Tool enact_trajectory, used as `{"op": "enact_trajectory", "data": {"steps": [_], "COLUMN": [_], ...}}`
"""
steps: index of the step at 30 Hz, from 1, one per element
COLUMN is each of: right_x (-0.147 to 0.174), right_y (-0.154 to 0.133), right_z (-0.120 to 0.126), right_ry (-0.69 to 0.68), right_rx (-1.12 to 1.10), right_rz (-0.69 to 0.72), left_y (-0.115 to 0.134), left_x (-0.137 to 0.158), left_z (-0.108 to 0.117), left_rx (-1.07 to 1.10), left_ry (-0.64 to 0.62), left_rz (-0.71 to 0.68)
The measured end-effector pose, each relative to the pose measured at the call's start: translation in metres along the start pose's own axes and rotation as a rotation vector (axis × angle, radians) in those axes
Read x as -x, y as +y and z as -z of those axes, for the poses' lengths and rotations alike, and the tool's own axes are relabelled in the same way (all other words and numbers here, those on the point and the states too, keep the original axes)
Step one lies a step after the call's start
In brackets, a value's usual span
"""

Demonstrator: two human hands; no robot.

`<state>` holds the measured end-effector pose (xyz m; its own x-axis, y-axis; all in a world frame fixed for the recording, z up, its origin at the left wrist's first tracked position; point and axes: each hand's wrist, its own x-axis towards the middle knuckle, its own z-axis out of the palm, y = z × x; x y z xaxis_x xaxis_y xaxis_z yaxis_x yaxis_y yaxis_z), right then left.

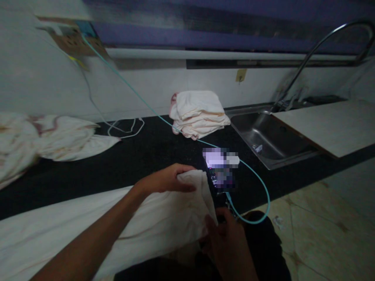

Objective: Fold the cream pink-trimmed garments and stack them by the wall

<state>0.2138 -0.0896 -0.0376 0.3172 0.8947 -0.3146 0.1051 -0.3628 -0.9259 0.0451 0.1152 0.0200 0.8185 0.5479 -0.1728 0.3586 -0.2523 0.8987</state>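
A long white cloth (164,218) lies along the front of the black counter and hangs over its edge. My left hand (166,179) grips the far corner of its right end, thumb and fingers closed around the fabric. At the near corner of the same end, my right hand (224,238) pinches the cloth; part of its fingers is in shadow. Just right of the cloth lies a lit phone (218,177), its screen partly blurred, with a teal cable (265,187) plugged into it. Behind my hands sits a stack of folded white cloths (200,113) against the wall.
Crumpled white cloths (58,136) cover the counter's left end, beside a loose white cable (127,134). To the right is a steel sink (263,134) with a tall curved faucet (310,54), partly covered by a pale board (331,125). A power strip (76,43) is at upper left.
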Motion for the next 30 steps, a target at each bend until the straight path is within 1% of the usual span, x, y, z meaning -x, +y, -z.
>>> {"op": "enact_trajectory", "data": {"steps": [2,6,9,12,14,16,19,21,23,25,27,30], "right_x": [0.003,0.011,0.013,0.011,0.009,0.006,0.002,0.0,-0.002,-0.003,-0.004,-0.004], "right_y": [-0.001,-0.009,-0.017,-0.021,-0.021,-0.023,-0.029,-0.035,-0.038,-0.038,-0.035,-0.031], "right_z": [0.0,-0.001,-0.003,-0.004,-0.004,-0.001,0.006,0.009,0.011,0.011,0.01,0.01], "right_ry": [0.034,0.103,0.162,0.191,0.19,0.194,0.247,0.297,0.343,0.387,0.425,0.424], "right_rx": [-0.031,-0.074,-0.079,-0.05,-0.029,0.035,0.142,0.164,0.17,0.181,0.19,0.203], "right_rz": [0.013,0.021,0.043,0.063,0.103,0.191,0.371,0.451,0.471,0.462,0.477,0.577], "left_y": [-0.002,-0.006,-0.004,0.003,0.008,0.013,0.022,0.029,0.037,0.047,0.059,0.078], "left_x": [0.0,-0.004,-0.009,-0.016,-0.021,-0.027,-0.04,-0.05,-0.058,-0.061,-0.057,-0.042], "left_z": [0.001,0.003,0.006,0.009,0.012,0.016,0.022,0.025,0.028,0.031,0.035,0.044], "left_rx": [-0.01,-0.055,0.038,0.159,0.169,0.151,0.122,0.082,0.0,-0.127,-0.262,-0.393], "left_ry": [0.0,0.086,0.128,0.163,0.178,0.179,0.148,0.116,0.062,-0.019,-0.105,-0.204], "left_rz": [0.024,-0.063,-0.089,-0.048,-0.032,-0.05,-0.116,-0.159,-0.19,-0.206,-0.218,-0.238]}}
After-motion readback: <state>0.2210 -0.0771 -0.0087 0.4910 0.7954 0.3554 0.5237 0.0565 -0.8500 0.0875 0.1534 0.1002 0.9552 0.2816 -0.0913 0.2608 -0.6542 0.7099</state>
